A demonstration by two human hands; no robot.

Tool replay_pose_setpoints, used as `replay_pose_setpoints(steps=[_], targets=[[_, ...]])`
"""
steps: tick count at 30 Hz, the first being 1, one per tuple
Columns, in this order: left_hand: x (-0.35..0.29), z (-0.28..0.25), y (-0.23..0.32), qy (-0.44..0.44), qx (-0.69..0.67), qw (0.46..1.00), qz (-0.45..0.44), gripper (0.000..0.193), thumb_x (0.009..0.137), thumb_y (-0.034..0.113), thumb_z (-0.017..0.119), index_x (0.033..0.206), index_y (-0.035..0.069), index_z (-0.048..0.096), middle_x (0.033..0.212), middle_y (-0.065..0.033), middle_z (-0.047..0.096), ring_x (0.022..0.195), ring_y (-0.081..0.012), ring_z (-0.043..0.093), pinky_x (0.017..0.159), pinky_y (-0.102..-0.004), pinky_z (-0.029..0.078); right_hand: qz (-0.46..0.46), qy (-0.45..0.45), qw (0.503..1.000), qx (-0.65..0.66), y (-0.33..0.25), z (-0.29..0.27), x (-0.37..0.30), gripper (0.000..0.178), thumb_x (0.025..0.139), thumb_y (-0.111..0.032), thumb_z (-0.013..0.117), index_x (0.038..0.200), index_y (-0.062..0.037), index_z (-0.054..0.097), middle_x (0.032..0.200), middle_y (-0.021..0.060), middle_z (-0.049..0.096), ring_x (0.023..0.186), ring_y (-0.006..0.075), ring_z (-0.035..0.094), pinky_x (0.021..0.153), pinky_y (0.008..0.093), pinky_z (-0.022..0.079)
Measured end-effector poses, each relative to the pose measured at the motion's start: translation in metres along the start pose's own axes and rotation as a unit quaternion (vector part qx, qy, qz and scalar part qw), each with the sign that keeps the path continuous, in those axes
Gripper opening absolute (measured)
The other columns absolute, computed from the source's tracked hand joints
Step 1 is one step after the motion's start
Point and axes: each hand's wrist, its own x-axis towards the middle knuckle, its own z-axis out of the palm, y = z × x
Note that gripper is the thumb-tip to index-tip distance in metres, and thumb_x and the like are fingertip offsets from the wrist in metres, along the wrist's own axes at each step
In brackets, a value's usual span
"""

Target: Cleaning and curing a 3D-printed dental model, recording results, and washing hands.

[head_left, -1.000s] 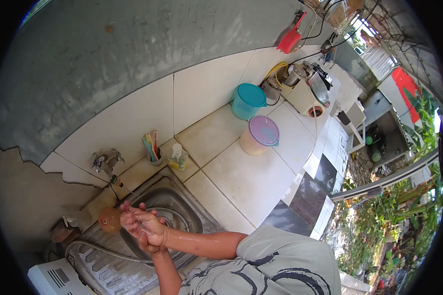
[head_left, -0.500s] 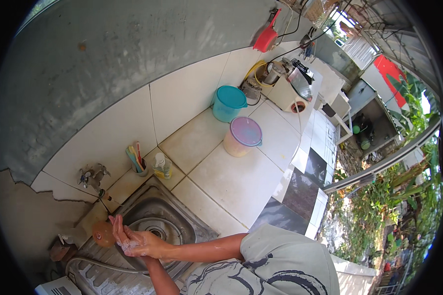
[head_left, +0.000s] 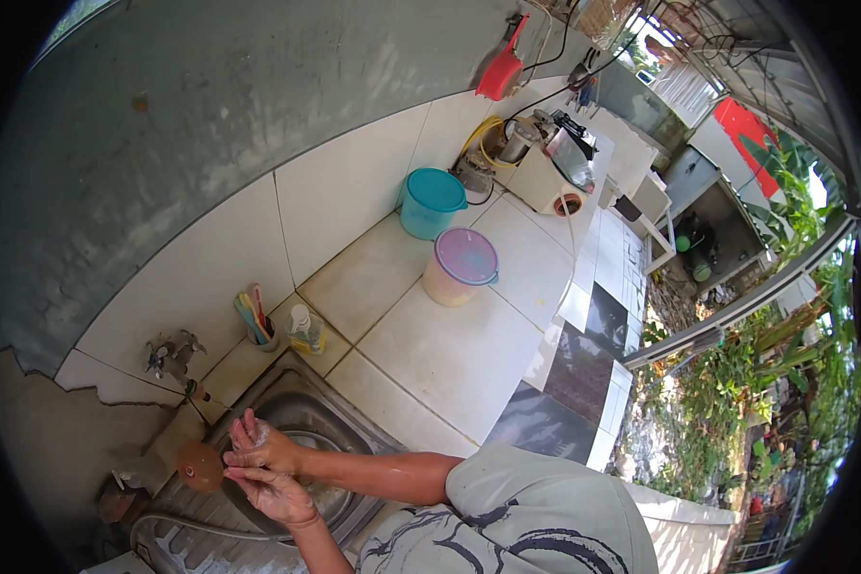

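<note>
My right hand [head_left: 266, 448], foam on its fingers, is raised over the sink [head_left: 373, 418] with its fingers stretched out. Just below it, my left hand [head_left: 282, 497] has its fingers extended and its fingertips against the right hand. Both hands look wet and soapy, and nothing shows in either. Close beside the fingertips is a round orange-brown thing [head_left: 201, 466], whose kind I cannot make out. The steel sink basin lies under the hands, its drain covered by my right hand and forearm.
A tap [head_left: 172, 356] sticks out of the tiled wall. A cup of toothbrushes [head_left: 260, 330] and a clear pump bottle [head_left: 305, 330] stand behind the sink. Along the counter are a teal lidded tub [head_left: 431, 204], a purple-lidded tub [head_left: 461, 266] and a washing-machine-like white appliance [head_left: 550, 182].
My hands have shifted against each other: the left hand has come out from beneath the right and now shows its fingers. The view has tilted slightly.
</note>
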Motion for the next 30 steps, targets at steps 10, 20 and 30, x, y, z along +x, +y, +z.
replay_pose_setpoints(steps=[10,20,30], targets=[[-0.008,-0.084,0.015,0.253,0.572,0.77,0.124,0.028,0.104,0.025,0.048,0.123,0.006,0.053,0.119,-0.0054,0.055,0.097,-0.0138,0.061,0.08,-0.0279,0.053,-0.244,0.088,0.875,-0.408,0.009,-0.009,-0.004,0.022,0.077,0.001,0.059,0.098,0.0016,0.052,0.09,0.0221,0.063,0.083,0.0468,0.059,0.074,0.0474,0.048],[-0.039,-0.151,0.111,0.03,0.864,0.501,0.017,0.054,0.098,0.035,0.054,0.141,0.004,0.042,0.137,-0.0131,0.05,0.128,-0.0248,0.048,0.11,-0.0407,0.035,0.167,-0.198,0.575,-0.776,-0.007,0.034,-0.03,0.058,0.096,-0.06,0.04,0.146,-0.0311,0.05,0.166,0.0054,0.015,0.152,0.0416,0.001,0.115,0.0728,0.005],[-0.016,-0.097,0.019,-0.159,0.979,-0.125,-0.027,0.071,0.091,0.045,0.062,0.144,0.001,0.041,0.146,-0.0164,0.045,0.138,-0.029,0.04,0.117,-0.0392,0.026,0.341,-0.155,0.594,-0.712,0.027,-0.01,0.007,0.068,0.096,-0.07,0.027,0.155,-0.0376,0.029,0.168,0.0025,0.008,0.153,0.0386,-0.004,0.117,0.0687,0.001]])
